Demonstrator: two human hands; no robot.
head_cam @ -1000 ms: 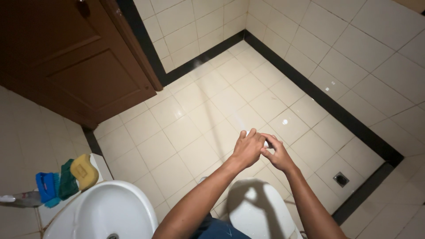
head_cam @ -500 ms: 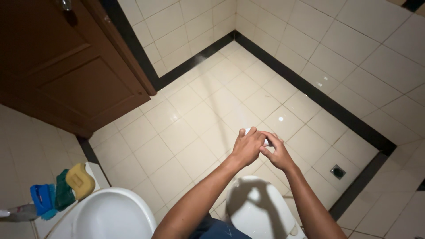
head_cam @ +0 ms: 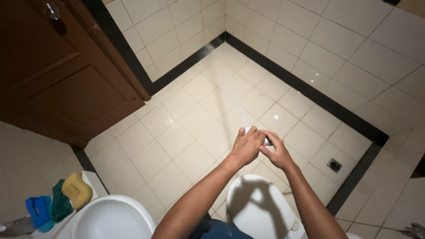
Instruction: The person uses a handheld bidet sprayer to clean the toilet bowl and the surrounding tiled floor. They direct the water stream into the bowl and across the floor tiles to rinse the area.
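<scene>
My left hand (head_cam: 247, 146) and my right hand (head_cam: 276, 150) are pressed together in front of me above a tiled floor. Between them is a small white object (head_cam: 248, 129), only its tip showing past my left fingers; both hands close around it. What it is I cannot tell. My forearms reach out from the bottom of the head view, over a white toilet lid (head_cam: 259, 208).
A white sink (head_cam: 106, 219) sits at the bottom left, with a yellow sponge (head_cam: 76, 189), a green cloth and a blue item (head_cam: 37, 211) on its ledge. A brown wooden door (head_cam: 57, 66) stands at left. A floor drain (head_cam: 334, 165) lies at right, near the black-trimmed tiled wall.
The view has shifted slightly, so the door and sink sit lower and further left. My hands stay clasped together in the same place.
</scene>
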